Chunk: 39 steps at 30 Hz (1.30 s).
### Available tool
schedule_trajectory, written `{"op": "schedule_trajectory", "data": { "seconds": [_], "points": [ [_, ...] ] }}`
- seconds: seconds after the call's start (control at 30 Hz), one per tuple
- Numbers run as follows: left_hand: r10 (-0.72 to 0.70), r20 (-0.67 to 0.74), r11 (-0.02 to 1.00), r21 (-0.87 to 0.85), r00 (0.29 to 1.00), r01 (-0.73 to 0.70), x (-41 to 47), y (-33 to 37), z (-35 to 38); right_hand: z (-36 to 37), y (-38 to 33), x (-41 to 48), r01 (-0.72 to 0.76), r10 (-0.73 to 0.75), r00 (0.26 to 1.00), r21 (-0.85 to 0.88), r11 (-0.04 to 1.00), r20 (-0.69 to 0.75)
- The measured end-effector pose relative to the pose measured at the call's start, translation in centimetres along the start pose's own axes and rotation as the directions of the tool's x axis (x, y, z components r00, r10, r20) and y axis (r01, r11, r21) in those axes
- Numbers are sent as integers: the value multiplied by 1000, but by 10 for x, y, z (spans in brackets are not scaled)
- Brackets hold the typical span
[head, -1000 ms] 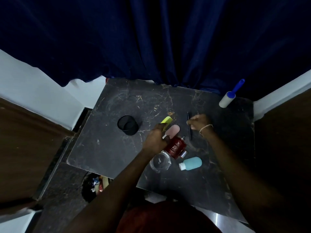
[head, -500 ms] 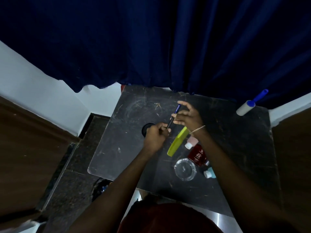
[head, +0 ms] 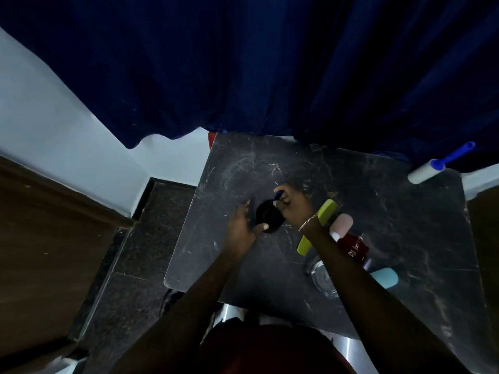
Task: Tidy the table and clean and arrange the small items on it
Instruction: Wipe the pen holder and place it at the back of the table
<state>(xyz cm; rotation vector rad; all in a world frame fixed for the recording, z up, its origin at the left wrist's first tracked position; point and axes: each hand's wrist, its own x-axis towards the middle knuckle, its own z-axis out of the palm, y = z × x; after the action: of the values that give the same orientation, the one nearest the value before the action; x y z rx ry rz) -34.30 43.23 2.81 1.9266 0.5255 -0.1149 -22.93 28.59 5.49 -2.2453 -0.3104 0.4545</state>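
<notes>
A black cup [head: 268, 217] stands on the dark marble table [head: 391, 211]. My left hand [head: 239, 229] curls around the cup, thumb on its near side and fingers on its left side. My right hand [head: 293, 205] pinches a dark blue pen [head: 278, 195] just above the cup's mouth; most of the pen is hidden by the fingers. A green comb [head: 324, 214] lies under my right wrist. Right of it lie a pink bottle [head: 341, 224], a red bottle [head: 356, 248], a clear glass jar [head: 318, 273] and a teal bottle [head: 384, 278].
A white lint roller with a blue handle [head: 426, 172] lies at the table's far right corner. A dark blue curtain [head: 270, 76] hangs behind the table. The left edge of the table drops to a dark floor [head: 140, 265].
My left hand has let go of the pen and moved to the black cup. My right hand has carried the pen down over the cup's mouth.
</notes>
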Motion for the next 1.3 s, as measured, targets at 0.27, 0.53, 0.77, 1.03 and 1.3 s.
{"op": "schedule_trajectory", "data": {
  "seconds": [0.27, 0.53, 0.77, 1.03, 1.3],
  "points": [
    [-72, 190, 997, -18, 979, 77, 12, -7, 14, 9, 6, 0, -54, 52, 998, -135, 989, -17],
    [-40, 207, 999, 6, 978, 40, 17, -5, 20, 7, 8, 1, -38, 37, 999, -55, 998, -21],
    [-35, 188, 999, 18, 982, 32, 15, -3, 20, 3, 24, -15, -171, 189, 979, 203, 964, -76],
    [-46, 203, 998, 55, 978, 35, 15, -5, 17, 10, 42, -36, -244, 231, 965, 106, 964, 121],
    [-21, 208, 996, 89, 978, 3, 17, -1, 17, 26, 44, -36, -389, 376, 902, 25, 921, 211]
  ]
}}
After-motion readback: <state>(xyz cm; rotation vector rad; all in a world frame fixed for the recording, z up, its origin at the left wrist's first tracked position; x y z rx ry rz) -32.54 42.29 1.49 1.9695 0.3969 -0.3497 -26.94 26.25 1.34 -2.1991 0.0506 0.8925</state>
